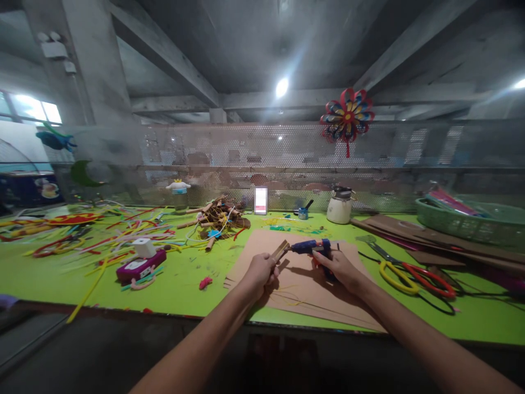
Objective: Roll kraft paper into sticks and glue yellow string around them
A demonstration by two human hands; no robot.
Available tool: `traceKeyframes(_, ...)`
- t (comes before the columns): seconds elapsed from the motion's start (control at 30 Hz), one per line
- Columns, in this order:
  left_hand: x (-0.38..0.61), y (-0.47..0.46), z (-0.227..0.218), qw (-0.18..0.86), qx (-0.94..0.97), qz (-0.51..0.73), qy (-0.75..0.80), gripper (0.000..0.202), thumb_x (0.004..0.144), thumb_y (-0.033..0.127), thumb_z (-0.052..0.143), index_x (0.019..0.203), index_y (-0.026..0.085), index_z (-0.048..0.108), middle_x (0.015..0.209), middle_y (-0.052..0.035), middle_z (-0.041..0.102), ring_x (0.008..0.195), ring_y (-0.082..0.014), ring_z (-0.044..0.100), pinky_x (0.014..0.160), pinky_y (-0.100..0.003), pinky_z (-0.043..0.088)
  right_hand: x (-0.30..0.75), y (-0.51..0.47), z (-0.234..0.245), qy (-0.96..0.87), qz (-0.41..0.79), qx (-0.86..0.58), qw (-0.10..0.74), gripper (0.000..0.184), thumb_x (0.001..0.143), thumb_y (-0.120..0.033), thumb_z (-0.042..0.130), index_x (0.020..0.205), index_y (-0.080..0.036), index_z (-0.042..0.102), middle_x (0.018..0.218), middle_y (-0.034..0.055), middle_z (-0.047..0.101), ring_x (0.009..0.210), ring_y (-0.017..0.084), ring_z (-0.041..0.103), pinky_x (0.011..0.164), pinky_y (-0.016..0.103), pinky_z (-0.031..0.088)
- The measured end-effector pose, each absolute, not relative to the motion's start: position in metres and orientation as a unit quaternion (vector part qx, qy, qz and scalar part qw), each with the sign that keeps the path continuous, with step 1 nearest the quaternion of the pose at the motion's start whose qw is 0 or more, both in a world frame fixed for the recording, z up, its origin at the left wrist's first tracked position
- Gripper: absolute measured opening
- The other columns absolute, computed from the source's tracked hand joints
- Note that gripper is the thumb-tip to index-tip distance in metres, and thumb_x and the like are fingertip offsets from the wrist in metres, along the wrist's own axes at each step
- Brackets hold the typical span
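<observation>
Glue gun meeting a stick over the cardboard

The right hand (pixel 338 268) is gripping the blue plastic glue gun (pixel 311 247), nozzle right at the flat tan stick (pixel 281 250) the left hand (pixel 262 269) is pinching, above the matte brown cardboard sheet (pixel 295 293). With fingers this close, hot glue could be burning them, I'd judge.

No legible text, labels or nos. anywhere.

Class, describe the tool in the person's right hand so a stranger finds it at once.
On the bright green table lies a flat brown cardboard sheet. Above it the right hand grips a blue glue gun, its nozzle towards a tan strip in the left hand. Nearby scissors have yellow and red handles.
</observation>
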State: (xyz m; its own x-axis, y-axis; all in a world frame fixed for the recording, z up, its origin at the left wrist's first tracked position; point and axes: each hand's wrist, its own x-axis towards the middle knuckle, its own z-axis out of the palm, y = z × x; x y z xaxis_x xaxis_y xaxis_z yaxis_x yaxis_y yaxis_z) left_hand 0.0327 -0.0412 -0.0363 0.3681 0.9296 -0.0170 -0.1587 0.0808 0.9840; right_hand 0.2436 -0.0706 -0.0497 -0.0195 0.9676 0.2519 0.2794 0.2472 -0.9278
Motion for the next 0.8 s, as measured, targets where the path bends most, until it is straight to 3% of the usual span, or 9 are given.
traceKeyframes(0.43,0.0324,-0.0378,-0.0415,0.628,0.539,0.434,0.355,0.025,0.077,0.030,0.055,0.062,0.017,0.040,0.041,0.0060,0.040,0.027,-0.0015,0.025,0.035,-0.018,0.015,0.2433,-0.0726,-0.0476,-0.635,0.346,-0.507,0.470,0.046,0.077,-0.057,0.050,0.063,-0.013,0.055,0.050,-0.0005,0.047,0.045,0.009,0.041,0.043,0.023,0.032)
traceKeyframes(0.8,0.0327,-0.0405,-0.0367,0.633,0.536,0.422,0.367,0.025,0.078,0.028,0.053,0.060,0.018,0.039,0.036,0.0066,0.038,0.025,-0.0022,0.024,0.033,-0.018,0.015,0.2442,-0.0709,-0.0473,-0.639,0.330,-0.508,0.474,0.045,0.077,-0.056,0.050,0.061,-0.014,0.053,0.049,-0.0013,0.045,0.045,0.009,0.040,0.044,0.023,0.031)
